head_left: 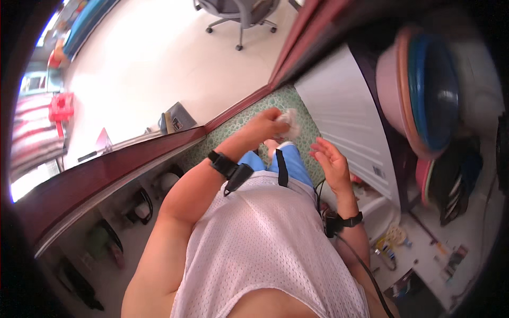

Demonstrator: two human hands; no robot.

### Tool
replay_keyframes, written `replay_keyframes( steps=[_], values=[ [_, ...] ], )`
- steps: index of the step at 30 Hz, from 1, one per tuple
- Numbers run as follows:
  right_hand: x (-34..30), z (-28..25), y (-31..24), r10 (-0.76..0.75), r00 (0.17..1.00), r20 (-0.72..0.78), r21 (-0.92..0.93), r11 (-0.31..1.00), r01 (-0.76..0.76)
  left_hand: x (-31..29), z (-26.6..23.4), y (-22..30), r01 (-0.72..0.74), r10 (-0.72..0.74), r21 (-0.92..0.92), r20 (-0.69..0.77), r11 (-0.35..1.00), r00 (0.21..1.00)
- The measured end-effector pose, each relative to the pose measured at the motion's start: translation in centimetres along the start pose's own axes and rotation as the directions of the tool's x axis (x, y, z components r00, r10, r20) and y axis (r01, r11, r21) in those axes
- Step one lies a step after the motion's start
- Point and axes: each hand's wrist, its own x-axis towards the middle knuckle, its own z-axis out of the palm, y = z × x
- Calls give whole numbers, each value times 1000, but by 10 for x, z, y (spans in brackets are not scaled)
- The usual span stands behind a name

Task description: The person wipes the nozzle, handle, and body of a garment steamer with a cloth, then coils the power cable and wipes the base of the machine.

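Over the green patterned floor (289, 103) by the dark red threshold (233, 108), we have our left hand (265, 126) out ahead, its grip clamped on a crumpled white cloth (289, 123) just beside the ribbed white panel (344, 122). Our right hand (331, 159) hovers near it, fingers (319, 144) apart, palm up, touching nothing. Black wrist straps (229, 168) show on both our arms. Off to our right, stacked pink and blue basins (424, 90) lean against the wall. Far up the pale floor, a grey office chair (238, 13) stands well apart from us.
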Motion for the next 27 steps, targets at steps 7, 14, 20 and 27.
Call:
replay_keyframes(
  steps=[7, 14, 20, 27],
  values=[
    [118, -63, 49, 239, 967, 86, -663, 738, -123, -49, -125, 3, -103, -1, -231, -411, 968, 912],
    [191, -113, 80, 453, 889, 64, -926, 359, -117, -77, -182, 25, -228, -121, -488, -584, 842, 803],
    [240, -53, 42, 501, 863, 60, -848, 482, -221, -26, -264, 61, -306, -117, -574, -583, 759, 804],
    [364, 47, 31, 623, 781, -29, -818, 434, -377, 44, -438, 109, -256, -9, -515, -457, 818, 890]
  ],
)
